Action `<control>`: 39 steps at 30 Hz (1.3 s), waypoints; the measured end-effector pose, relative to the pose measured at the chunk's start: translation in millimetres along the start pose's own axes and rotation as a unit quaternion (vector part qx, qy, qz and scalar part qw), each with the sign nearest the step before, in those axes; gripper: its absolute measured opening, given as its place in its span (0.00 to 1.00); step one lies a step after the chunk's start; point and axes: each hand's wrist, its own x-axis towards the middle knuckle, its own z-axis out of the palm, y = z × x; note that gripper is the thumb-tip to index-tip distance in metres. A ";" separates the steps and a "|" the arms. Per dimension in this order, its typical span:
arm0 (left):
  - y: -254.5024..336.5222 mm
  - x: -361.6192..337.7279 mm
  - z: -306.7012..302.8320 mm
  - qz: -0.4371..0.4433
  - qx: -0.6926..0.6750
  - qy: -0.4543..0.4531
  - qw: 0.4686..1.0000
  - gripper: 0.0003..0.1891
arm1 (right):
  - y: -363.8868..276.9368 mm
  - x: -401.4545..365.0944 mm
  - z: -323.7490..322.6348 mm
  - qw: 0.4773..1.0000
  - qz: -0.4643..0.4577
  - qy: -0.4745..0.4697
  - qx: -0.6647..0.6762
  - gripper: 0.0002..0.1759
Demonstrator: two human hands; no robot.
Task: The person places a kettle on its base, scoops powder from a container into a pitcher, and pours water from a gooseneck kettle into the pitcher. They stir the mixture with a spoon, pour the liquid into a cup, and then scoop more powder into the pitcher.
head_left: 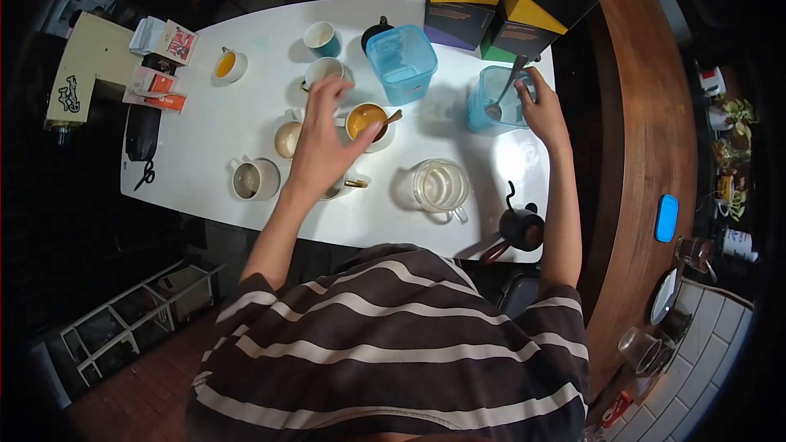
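While left hand [323,143] hovers spread and empty over the cups [364,121], right hand [540,106] grips blue tub [494,106] far right, box [458,2] print unreadable.

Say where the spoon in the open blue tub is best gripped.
Probably grip the spoon by its free upper handle, coming from above: its bowl sits down inside the blue tub, and the handle leans out past the far rim.
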 end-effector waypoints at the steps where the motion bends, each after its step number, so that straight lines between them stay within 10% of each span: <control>1: 3.0 11.2 -0.2 0.008 0.001 -0.024 1.000 0.27 | -2.3 -2.3 0.8 1.000 0.000 0.012 -0.011 0.20; 25: 26.6 -14.5 29.7 0.016 -0.127 -0.218 0.968 0.31 | -83.8 -81.3 -16.3 0.978 -0.145 0.138 0.055 0.08; 28: 22.9 -17.4 36.3 -0.103 -0.403 -0.195 0.888 0.38 | -124.3 -102.1 -31.9 0.969 -0.169 0.165 0.069 0.09; 30: 34.3 -12.7 27.7 -0.315 -0.622 -0.242 0.675 0.42 | -151.2 -118.0 -35.2 0.963 -0.198 0.163 0.086 0.12; 39: 38.6 -12.8 31.7 -0.280 -0.722 -0.255 0.579 0.43 | -183.5 -151.1 -11.1 0.958 -0.257 0.127 -0.027 0.30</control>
